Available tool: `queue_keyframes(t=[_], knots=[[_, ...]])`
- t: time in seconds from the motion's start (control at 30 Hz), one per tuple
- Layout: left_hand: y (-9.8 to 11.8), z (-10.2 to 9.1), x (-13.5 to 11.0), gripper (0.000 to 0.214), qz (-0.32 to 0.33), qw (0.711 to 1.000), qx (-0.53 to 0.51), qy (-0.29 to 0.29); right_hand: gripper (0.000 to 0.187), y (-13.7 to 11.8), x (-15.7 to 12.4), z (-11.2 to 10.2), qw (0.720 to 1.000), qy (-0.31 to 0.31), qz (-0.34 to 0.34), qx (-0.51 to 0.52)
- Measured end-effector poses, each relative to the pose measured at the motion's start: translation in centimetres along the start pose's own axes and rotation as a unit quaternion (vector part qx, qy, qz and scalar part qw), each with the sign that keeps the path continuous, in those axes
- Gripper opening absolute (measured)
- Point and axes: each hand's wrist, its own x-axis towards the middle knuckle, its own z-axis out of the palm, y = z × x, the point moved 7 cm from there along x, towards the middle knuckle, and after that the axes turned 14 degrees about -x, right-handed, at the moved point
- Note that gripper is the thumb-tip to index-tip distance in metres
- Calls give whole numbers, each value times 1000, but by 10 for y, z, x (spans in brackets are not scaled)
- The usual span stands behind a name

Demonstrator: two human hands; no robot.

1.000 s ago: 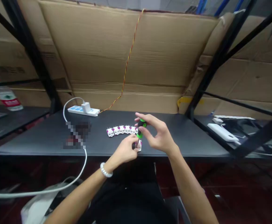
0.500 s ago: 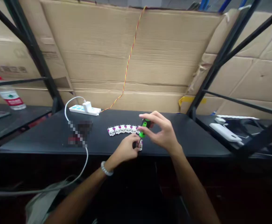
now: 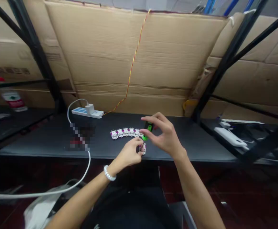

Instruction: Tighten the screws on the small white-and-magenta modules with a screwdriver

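Observation:
My right hand (image 3: 164,133) grips a green and black screwdriver (image 3: 149,127) between thumb and fingers, its shaft slanting down toward my left hand. With closed fingers, my left hand (image 3: 130,152) pinches a small white and purple part (image 3: 144,149) near the table's front edge. A dark bit shows beside the left fingertips; its kind is unclear. The screwdriver's tip meets the part near those fingers, though the exact contact is hidden. Behind my hands, several similar white and purple parts (image 3: 125,132) lie in a curved row, the rightmost partly covered by my right hand.
On the black table (image 3: 100,146), a white power strip (image 3: 81,111) with a plugged-in charger stands at the back left. Its white cable (image 3: 89,162) hangs over the front edge. A blurred-out item lies nearby. Black metal posts (image 3: 212,73) and cardboard (image 3: 100,47) enclose the space.
The view has shifted slightly and the picture is brighter. Both hands keep nearly the same pose, with the screwdriver still held over the small part.

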Motion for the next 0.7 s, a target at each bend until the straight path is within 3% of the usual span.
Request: queue_keyframes(t=[0.17, 0.23, 0.4, 0.6, 0.7], knots=[[-1, 1, 0, 18, -4, 1000, -1, -2, 56, 0, -4, 8, 995, -58, -5, 83], [-1, 0, -1, 18, 0, 1000, 0, 0, 53, 0, -4, 7, 993, -56, -9, 99], [1, 0, -2, 19, 3, 1000, 13, 1, 36, 3, -1, -3, 1000, 13, 4, -22], [1, 2, -2, 20, 3, 1000, 21, 1, 60, 4, -7, 2, 994, -53, -10, 94], [2, 2, -2, 21, 4, 1000, 16, -1, 52, 6, -5, -1, 997, -42, 1, 72]])
